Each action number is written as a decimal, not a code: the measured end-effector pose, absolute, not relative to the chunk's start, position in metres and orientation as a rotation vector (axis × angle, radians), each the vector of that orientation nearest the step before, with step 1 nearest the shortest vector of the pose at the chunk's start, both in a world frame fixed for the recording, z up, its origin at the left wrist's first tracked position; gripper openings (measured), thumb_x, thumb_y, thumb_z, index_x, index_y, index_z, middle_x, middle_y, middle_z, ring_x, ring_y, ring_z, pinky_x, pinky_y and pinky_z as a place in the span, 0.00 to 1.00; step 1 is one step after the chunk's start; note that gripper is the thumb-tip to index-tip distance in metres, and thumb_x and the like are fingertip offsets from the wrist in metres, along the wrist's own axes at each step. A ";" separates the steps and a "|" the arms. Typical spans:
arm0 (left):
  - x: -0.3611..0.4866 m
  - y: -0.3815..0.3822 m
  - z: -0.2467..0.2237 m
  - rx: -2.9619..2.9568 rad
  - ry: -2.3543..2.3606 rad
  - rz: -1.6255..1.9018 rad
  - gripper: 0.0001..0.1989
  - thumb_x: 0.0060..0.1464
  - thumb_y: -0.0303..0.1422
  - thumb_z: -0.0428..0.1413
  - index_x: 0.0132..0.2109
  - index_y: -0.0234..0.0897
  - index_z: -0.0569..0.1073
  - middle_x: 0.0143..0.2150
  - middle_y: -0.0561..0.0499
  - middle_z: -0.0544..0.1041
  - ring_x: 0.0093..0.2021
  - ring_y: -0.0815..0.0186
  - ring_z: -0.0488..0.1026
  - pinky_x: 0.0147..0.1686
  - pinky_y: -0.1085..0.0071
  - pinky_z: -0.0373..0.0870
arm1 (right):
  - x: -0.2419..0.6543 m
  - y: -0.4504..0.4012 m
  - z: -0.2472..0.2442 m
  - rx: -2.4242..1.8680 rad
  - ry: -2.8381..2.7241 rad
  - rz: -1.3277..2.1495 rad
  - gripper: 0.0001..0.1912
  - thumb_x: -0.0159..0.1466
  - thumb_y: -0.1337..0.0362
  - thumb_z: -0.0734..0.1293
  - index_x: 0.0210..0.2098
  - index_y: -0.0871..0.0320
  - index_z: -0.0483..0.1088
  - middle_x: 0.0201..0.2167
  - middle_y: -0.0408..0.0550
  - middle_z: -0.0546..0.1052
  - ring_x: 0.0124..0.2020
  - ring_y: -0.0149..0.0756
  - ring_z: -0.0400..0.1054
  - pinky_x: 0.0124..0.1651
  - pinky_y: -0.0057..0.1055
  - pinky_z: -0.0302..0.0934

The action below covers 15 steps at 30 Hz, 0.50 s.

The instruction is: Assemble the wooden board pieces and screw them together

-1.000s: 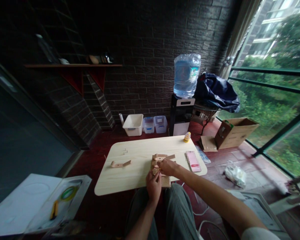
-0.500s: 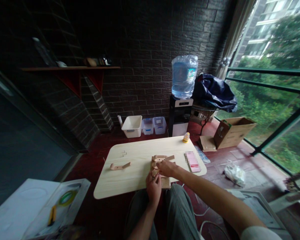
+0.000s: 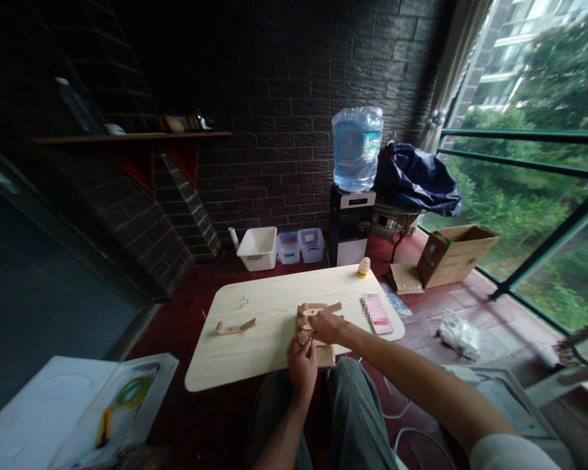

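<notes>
A wooden board (image 3: 326, 357) with wooden hook pieces on it lies at the near edge of the pale table. One such wooden hook (image 3: 315, 309) shows at its far end, just beyond my fingers. My left hand (image 3: 304, 367) is closed at the board's near left side, thumb and fingers pinched together. From the right, my right hand (image 3: 327, 327) reaches over the board with its fingers bent down, meeting the left fingertips. What the fingers hold is too small and covered to make out. A loose wooden hook (image 3: 236, 328) lies on the left of the table.
Small metal pieces (image 3: 244, 301) lie behind the loose hook. A pink phone-like object (image 3: 377, 314) and a yellow-based small bottle (image 3: 363, 267) are on the table's right. At lower left is an open white case (image 3: 149, 385) with yellow-handled tool. A water dispenser (image 3: 351, 225) stands behind.
The view has shifted slightly. Both hands stay at the same place on the board, with only a very small shift of the fingers.
</notes>
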<state>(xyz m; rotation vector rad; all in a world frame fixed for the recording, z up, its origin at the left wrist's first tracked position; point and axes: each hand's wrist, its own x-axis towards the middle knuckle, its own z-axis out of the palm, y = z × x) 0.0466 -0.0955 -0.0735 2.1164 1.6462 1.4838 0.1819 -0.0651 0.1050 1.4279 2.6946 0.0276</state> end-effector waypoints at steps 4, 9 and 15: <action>0.046 -0.095 -0.075 2.123 1.667 1.497 0.12 0.63 0.35 0.55 0.48 0.40 0.82 0.56 0.40 0.78 0.59 0.52 0.73 0.56 0.53 0.73 | 0.182 -0.064 0.104 1.356 2.694 0.102 0.11 0.68 0.63 0.66 0.41 0.64 0.77 0.40 0.62 0.81 0.38 0.48 0.77 0.40 0.41 0.73; 0.046 -0.095 -0.076 2.127 1.654 1.481 0.12 0.63 0.35 0.55 0.47 0.40 0.82 0.55 0.40 0.79 0.57 0.53 0.74 0.57 0.54 0.72 | 0.180 -0.062 0.099 1.337 2.687 0.146 0.12 0.69 0.62 0.65 0.42 0.64 0.77 0.40 0.61 0.81 0.39 0.49 0.77 0.40 0.44 0.73; 0.046 -0.094 -0.078 2.130 1.693 1.484 0.12 0.63 0.35 0.55 0.46 0.39 0.83 0.55 0.39 0.79 0.57 0.51 0.74 0.56 0.53 0.73 | 0.181 -0.063 0.103 1.405 2.692 -0.025 0.10 0.67 0.65 0.66 0.41 0.65 0.78 0.40 0.62 0.81 0.40 0.48 0.77 0.38 0.37 0.73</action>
